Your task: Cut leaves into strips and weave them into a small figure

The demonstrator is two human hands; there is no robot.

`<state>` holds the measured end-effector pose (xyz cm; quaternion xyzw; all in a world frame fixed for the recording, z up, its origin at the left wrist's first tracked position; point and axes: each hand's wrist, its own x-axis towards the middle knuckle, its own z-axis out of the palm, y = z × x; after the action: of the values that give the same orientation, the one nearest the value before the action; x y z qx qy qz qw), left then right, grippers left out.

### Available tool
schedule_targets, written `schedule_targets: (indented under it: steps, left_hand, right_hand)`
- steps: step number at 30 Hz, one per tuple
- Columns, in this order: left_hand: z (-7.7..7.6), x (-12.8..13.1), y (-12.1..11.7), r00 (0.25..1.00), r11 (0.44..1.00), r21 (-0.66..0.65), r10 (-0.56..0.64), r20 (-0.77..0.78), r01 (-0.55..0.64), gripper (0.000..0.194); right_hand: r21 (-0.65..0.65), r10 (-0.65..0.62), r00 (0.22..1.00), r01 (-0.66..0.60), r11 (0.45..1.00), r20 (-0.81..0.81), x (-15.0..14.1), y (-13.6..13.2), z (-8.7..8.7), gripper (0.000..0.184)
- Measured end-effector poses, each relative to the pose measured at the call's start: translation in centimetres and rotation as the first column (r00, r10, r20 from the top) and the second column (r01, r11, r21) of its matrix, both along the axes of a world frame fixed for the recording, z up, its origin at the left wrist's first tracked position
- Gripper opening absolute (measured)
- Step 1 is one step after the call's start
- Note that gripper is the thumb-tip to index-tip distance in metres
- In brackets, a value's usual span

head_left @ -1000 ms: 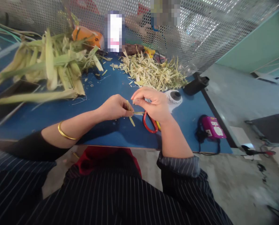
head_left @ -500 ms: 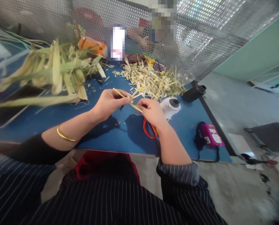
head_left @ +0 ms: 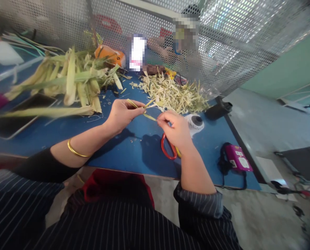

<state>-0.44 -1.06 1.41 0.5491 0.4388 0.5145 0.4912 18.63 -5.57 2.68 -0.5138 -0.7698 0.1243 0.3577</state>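
Note:
Crossed strips of corn husk (head_left: 150, 116) stretch between my two hands above the blue table. My left hand (head_left: 122, 116) pinches them where they cross, thumb on top. With closed fingertips my right hand (head_left: 174, 126) grips the right end of one strip. Just below the right hand lie scissors with red loop handles (head_left: 168, 149), partly hidden by the wrist. A heap of shredded husk strips (head_left: 170, 92) sits beyond the hands. To the left is a pile of whole corn husks (head_left: 71, 76).
A white netted object with a dark top (head_left: 196, 122) and a black cylinder (head_left: 219, 110) stand on the right. Nearer the right edge is a purple box (head_left: 238, 158) with a black cord. A perforated metal screen (head_left: 155, 21) rises behind; an orange packet (head_left: 110, 55) leans there.
My right hand has come down from above the strips to grip one end. My left hand has lifted the strips and turned them. The view has shifted slightly.

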Motion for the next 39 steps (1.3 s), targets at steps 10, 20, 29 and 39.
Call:
schedule_targets:
  steps: [10, 20, 29, 39]
  left_hand:
    - [-0.8, 0.0, 0.0, 0.973, 0.994, 0.106, -0.001, -0.232, 0.026, 0.020]
    - [0.0, 0.2, 0.1, 0.993, 0.993, -0.098, -0.079, -0.092, 0.070, 0.018]
    - [-0.4, 0.1, -0.8, 0.714, 0.888, 0.332, 0.006, -0.700, 0.318, 0.018]
    - [0.6, 0.0, -1.8, 0.773, 0.807, 0.141, -0.476, -0.419, 0.574, 0.026]
  right_hand:
    - [0.018, 0.250, 0.903, -0.260, 0.965, -0.350, -0.6, -0.4, 0.5, 0.017]
    - [0.011, 0.259, 0.875, -0.279, 0.960, -0.408, -0.1, 0.1, 0.1, 0.015]
    - [0.086, 0.434, 0.865, -0.427, 0.900, -0.252, -1.8, -0.9, -0.2, 0.016]
    - [-0.123, 0.045, 0.871, -0.121, 0.985, -0.489, 0.2, 2.3, -1.7, 0.013]
